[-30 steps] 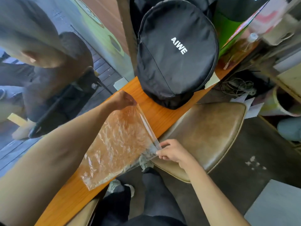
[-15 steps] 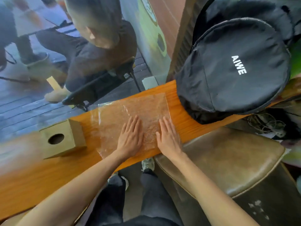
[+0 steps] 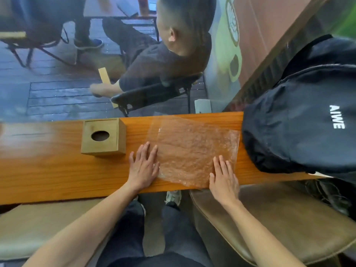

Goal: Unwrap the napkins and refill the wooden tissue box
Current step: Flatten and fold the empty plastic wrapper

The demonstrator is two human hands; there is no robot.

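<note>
Long, narrow orange-brown wooden bench (image 3: 57, 170) runs left to right across the view, set against a window. Large black fabric backpack with white "AIWE" lettering (image 3: 300, 128) sits on the bench's right end, its lower edge overhanging the near side. Brown padded leather seat (image 3: 279, 214) stands below the bench at right.

Clear crinkled plastic wrapper sheet (image 3: 194, 149) lies spread flat on the bench, between the backpack and the box, its right edge just beside the backpack. No napkins visible on it.

Square light-wood tissue box with a round hole in its top (image 3: 102, 136) stands upright on the bench, just left of the wrapper, not touching it.

Left hand (image 3: 143, 167): palm down, fingers straight and slightly spread, pressing on the wrapper's near-left corner and the bench beside it. Grips nothing.

Right hand (image 3: 223, 178): palm down, fingers straight and together, pressing the wrapper's near-right corner. Grips nothing.
</note>
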